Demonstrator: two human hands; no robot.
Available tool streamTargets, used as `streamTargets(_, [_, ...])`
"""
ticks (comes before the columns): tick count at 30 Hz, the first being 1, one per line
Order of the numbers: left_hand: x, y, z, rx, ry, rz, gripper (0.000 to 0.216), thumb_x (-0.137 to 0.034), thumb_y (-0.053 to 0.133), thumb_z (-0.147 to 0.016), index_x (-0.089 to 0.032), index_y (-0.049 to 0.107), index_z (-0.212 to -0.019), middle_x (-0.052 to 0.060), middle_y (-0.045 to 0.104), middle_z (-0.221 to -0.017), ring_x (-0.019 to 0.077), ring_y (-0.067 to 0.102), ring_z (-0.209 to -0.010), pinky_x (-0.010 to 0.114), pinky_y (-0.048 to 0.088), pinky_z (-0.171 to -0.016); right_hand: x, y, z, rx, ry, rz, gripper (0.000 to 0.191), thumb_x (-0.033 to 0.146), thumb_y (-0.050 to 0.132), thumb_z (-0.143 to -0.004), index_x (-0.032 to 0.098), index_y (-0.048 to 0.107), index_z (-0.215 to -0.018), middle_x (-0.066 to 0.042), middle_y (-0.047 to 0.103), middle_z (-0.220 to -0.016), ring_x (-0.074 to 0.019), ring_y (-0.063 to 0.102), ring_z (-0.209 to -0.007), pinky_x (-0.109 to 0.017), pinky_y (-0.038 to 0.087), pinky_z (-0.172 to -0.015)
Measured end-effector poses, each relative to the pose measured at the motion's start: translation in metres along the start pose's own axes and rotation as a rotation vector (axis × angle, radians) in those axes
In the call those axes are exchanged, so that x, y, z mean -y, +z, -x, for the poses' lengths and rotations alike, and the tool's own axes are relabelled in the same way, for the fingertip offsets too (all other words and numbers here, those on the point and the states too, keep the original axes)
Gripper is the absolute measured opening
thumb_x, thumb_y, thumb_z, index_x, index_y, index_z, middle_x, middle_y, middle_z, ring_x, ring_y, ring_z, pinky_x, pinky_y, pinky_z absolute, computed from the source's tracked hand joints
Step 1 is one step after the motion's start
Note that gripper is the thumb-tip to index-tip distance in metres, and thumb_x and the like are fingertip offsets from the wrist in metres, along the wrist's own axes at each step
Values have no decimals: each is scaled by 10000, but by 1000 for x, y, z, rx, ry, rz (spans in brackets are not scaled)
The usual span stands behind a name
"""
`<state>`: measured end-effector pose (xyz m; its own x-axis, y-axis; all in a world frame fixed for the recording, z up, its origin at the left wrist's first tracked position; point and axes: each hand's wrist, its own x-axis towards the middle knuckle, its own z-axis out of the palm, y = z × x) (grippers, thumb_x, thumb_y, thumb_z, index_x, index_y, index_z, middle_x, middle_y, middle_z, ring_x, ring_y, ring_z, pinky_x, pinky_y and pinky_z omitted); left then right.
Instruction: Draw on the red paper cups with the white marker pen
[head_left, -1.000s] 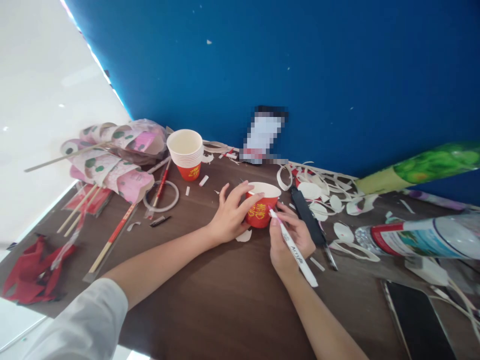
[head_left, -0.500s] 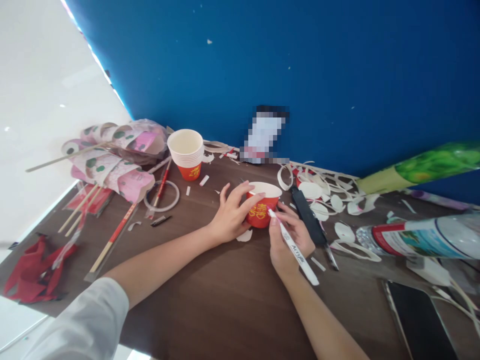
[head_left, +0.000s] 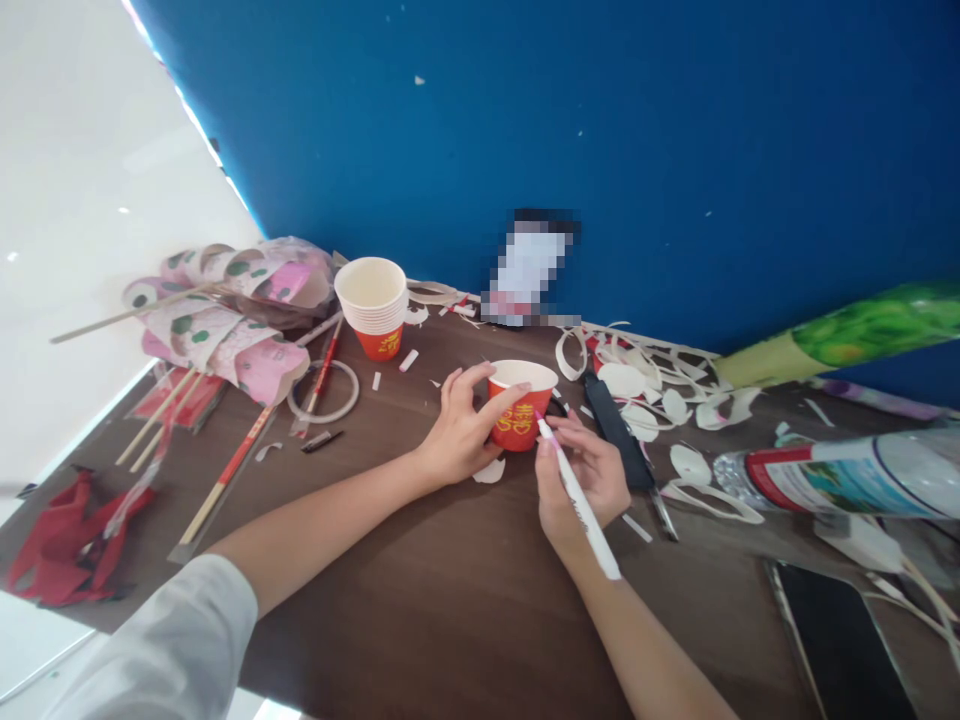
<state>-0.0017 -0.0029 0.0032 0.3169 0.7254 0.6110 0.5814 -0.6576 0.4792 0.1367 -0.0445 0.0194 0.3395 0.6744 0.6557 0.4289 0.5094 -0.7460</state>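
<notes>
A red paper cup [head_left: 521, 412] with yellow print stands upright on the brown table [head_left: 450, 580]. My left hand [head_left: 461, 430] is wrapped round its left side, thumb and fingers on the wall. My right hand [head_left: 581, 480] grips a white marker pen [head_left: 581, 505], its tip touching the cup's right side near the base. A white paper scrap [head_left: 488, 471] lies under my left hand.
A stack of red paper cups [head_left: 373, 303] stands at the back left beside pink patterned paper tubes [head_left: 225, 320] and chopsticks [head_left: 225, 470]. White paper rings and ovals [head_left: 652, 385] litter the right. A plastic bottle [head_left: 832, 475], black utility knife [head_left: 615, 430] and phone [head_left: 840, 640] lie right.
The cup has shifted slightly left and tilted more upright in my left hand. The marker swung so that its rear end points more toward me.
</notes>
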Motion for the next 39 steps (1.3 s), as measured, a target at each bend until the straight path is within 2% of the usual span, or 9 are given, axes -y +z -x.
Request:
streamTargets(2, [0, 0, 0, -3, 6, -2, 635, -161, 614, -757, -271, 381, -1338, 121, 278, -1352, 306, 323, -1335, 535, 268, -1114, 1, 1, 0, 28, -14, -48, 148, 147, 693, -737, 203, 648, -866, -40, 714, -867, -275, 698, -991, -529, 538, -937])
streamTargets(4, [0, 0, 1, 3, 6, -6, 628, -171, 611, -764, -282, 384, -1339, 116, 286, -1351, 309, 319, -1338, 546, 263, -1113, 2, 2, -1, 46, -42, -74, 178, 95, 688, -717, 205, 657, -853, -29, 707, -835, -294, 688, -1032, -528, 546, -937])
streamTargets(8, [0, 0, 1, 0, 10, -32, 594, -198, 606, -787, -300, 397, -1334, 106, 305, -1329, 310, 322, -1333, 557, 261, -1111, 4, 2, -1, 57, -69, -63, 216, 53, 683, -701, 210, 664, -848, -16, 705, -815, -267, 713, -974, -498, 551, -955])
streamTargets(15, [0, 1, 1, -23, 38, -45, 556, -213, 599, -799, -294, 417, -1319, 99, 305, -1302, 296, 334, -1314, 532, 266, -1110, 6, 2, -1, 39, -49, 12, 163, 96, 681, -731, 206, 654, -848, -32, 720, -827, -267, 714, -980, -405, 616, -832])
streamTargets(21, [1, 2, 1, -43, 53, -44, 628, -187, 612, -770, -305, 389, -1344, 96, 308, -1298, 300, 342, -1302, 536, 277, -1096, 6, 1, -2, 57, -58, 22, 179, 76, 680, -726, 200, 653, -852, -32, 721, -830, -266, 711, -990, -383, 614, -833])
streamTargets(27, [0, 2, 1, -45, 54, -48, 603, -193, 605, -784, -303, 394, -1338, 97, 316, -1286, 298, 353, -1296, 536, 280, -1093, 7, 2, -1, 63, -41, 31, 192, 65, 681, -721, 204, 660, -853, -38, 726, -844, -282, 698, -1022, -380, 613, -828])
streamTargets(33, [-1, 2, 1, -52, 47, -44, 623, -188, 610, -776, -315, 386, -1344, 93, 316, -1288, 296, 356, -1289, 534, 279, -1093, 4, 1, 1, 75, -26, 7, 203, 67, 694, -704, 199, 670, -857, -41, 726, -850, -296, 691, -1034, -424, 590, -882])
streamTargets(39, [1, 2, 1, -39, 44, -42, 642, -173, 607, -774, -318, 371, -1353, 96, 318, -1288, 305, 355, -1294, 543, 280, -1086, 5, 0, -1, 50, -30, -25, 209, 54, 671, -719, 205, 655, -862, -28, 712, -833, -274, 706, -1003, -377, 607, -835])
